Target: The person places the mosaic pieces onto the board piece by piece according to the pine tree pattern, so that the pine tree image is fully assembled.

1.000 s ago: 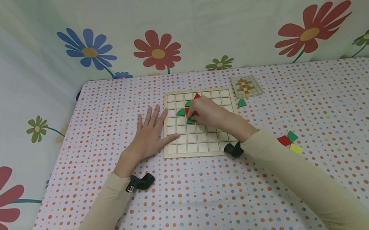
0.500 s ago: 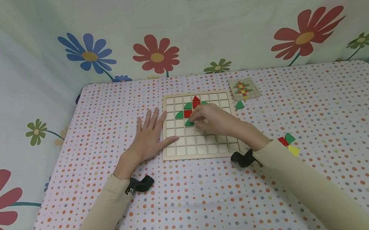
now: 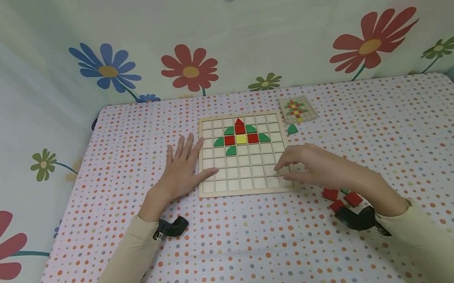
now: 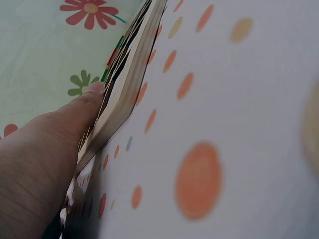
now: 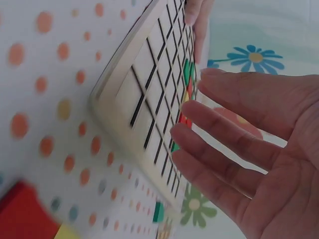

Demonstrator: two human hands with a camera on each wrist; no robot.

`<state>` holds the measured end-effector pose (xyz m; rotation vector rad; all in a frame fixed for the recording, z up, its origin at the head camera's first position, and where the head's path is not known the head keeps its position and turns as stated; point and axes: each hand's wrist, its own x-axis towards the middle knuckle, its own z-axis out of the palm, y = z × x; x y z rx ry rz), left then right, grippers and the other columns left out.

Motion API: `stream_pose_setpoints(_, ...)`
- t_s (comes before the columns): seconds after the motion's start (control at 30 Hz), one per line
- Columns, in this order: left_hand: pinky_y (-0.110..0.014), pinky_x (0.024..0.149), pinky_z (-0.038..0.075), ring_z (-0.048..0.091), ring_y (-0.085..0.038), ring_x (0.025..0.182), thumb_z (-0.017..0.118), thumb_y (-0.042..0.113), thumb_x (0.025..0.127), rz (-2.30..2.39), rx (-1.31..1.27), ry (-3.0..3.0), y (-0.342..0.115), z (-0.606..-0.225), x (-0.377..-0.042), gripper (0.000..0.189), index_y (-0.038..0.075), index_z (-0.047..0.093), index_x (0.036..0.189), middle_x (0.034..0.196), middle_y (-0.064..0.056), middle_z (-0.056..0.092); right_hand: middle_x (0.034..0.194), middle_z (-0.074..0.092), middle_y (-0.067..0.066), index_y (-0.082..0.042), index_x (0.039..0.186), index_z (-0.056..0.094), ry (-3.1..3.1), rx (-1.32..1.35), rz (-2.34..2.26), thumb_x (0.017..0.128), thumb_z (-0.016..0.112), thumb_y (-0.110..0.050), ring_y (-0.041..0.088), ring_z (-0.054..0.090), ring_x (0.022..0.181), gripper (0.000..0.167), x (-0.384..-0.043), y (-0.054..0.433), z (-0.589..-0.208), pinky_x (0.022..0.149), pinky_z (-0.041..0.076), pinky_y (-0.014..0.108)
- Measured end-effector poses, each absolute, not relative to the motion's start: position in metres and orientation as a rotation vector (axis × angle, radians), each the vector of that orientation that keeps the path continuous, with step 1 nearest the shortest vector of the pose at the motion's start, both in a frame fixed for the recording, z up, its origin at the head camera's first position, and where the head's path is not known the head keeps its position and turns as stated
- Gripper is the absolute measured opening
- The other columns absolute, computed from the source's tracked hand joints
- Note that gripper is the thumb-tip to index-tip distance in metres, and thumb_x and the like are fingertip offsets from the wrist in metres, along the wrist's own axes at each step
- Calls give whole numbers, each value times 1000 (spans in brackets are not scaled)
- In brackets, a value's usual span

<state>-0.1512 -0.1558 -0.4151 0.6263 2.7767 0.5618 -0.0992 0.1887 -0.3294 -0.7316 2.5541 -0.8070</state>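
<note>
A wooden grid board [image 3: 251, 171] lies on the table. Its upper cells hold red, green and yellow tiles, topped by a red triangle [image 3: 238, 121], with a yellow square [image 3: 241, 139] in the middle and a green quarter-circle [image 3: 231, 151] lowest. My left hand [image 3: 178, 172] lies with fingers spread at the board's left edge; in the left wrist view its thumb [image 4: 92, 94] rests on the board. My right hand [image 3: 318, 166] is over the board's lower right corner. In the right wrist view its fingers [image 5: 219, 164] are loosely extended and hold nothing.
A small pattern card [image 3: 297, 109] lies beyond the board's upper right corner, with a loose green quarter-circle [image 3: 292, 129] just below it. Several loose tiles, including a red square [image 3: 330, 194], lie on the dotted table near my right wrist, partly hidden by it.
My right hand has left the lowest green quarter-circle, which stays in its cell, and moved right and nearer. This uncovers the tiles it hid on the board. The left hand stays put.
</note>
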Motion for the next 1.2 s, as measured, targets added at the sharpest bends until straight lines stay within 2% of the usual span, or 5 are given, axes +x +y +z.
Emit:
stream_pose_setpoints(0.3,-61,124,-13,-14,-33,160,57,63,101,545,619,2775,-154,-415,-151,98,15,8,170,176,-12,-6,115,73,4,-8,115,78,2603,-599,-848,91,83,-10,18,61,93,25,-85,235,-342,72,54,30)
stream_pose_setpoints(0.57,-60,124,-14,-13,-34,160,56,63,101,538,617,2781,-154,-415,-152,97,14,9,170,176,-13,-5,120,70,16,-3,119,76,2722,-519,-735,87,85,-6,36,66,106,33,-77,261,-347,83,59,52)
stream_pose_setpoints(0.7,-60,124,-14,-13,-34,160,57,62,101,539,625,2785,-154,-413,-151,97,14,9,170,175,-13,-5,118,69,22,2,119,75,2777,-444,-649,84,86,-3,40,65,104,36,-75,273,-347,81,58,55)
stream_pose_setpoints(0.87,-60,124,-14,-14,-34,160,58,62,101,544,624,2785,-154,-412,-150,98,14,9,170,176,-13,-4,104,69,19,9,113,74,2760,-334,-606,82,86,1,37,66,94,34,-76,281,-352,79,59,54)
stream_pose_setpoints(1.2,-60,124,-14,-15,-32,160,57,62,101,533,617,2784,-155,-416,-151,98,15,8,170,176,-12,-6,97,72,21,12,112,71,2708,-198,-614,81,85,5,38,68,89,34,-85,278,-354,79,59,55)
